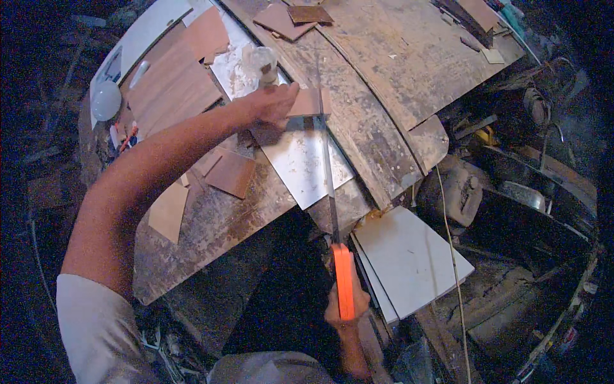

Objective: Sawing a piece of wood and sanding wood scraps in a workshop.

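Note:
My right hand (359, 306) is wrapped round the orange handle of a handsaw (344, 281), low in the middle of the view. The thin blade runs away from me and crosses a small light-brown wood piece (306, 104) near its right end. That piece is gripped in my left hand (272, 107), its fingers closed and partly hidden. Beneath it lies a white board (299, 168) strewn with sawdust. A clear plastic bottle or cup (261, 63) stands just beyond my left hand; its exact kind is unclear.
The worn wooden workbench (256, 221) carries brown panels (173, 80) and offcuts (231, 173) on the left. A long wooden strip (358, 134) runs right of the blade. White boards (416, 259) lean below the bench edge, crossed by a cord (451, 249). A dusty jerrycan (462, 192) stands right.

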Motion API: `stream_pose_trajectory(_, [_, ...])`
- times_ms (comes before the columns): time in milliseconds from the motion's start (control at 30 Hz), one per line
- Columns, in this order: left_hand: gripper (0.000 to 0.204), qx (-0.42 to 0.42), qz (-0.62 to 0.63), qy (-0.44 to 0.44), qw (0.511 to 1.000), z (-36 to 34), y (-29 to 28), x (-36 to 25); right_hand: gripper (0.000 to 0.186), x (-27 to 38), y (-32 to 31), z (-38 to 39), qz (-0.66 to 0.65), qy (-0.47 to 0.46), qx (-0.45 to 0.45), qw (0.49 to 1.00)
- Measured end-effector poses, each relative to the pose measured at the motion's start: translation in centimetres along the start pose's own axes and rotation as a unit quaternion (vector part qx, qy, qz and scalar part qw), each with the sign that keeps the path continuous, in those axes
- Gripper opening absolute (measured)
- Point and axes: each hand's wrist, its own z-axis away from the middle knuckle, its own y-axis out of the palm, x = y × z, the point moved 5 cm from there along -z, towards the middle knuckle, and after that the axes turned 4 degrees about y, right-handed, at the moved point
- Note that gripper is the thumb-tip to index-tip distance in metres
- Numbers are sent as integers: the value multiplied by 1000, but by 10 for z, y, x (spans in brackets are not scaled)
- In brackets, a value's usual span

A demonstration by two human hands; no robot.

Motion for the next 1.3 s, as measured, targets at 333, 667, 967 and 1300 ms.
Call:
stream_pose_trajectory(333, [57,0,-25,31,999,-2,2,9,53,-4,-6,6,-40,48,-22,998])
stream_pose_trajectory(667, [58,-40,-37,-60,997,13,14,7,59,-13,-66,69,80,-7,-52,995])
stream_pose_trajectory(967, [90,-134,27,-48,989,30,0,-13,75,-59,-67,-92,231,-109,-18,967])
stream_pose_trajectory(1300, [68,-147,-76,-276,947,58,-75,15,74,-69,-18,-174,391,-75,87,913])
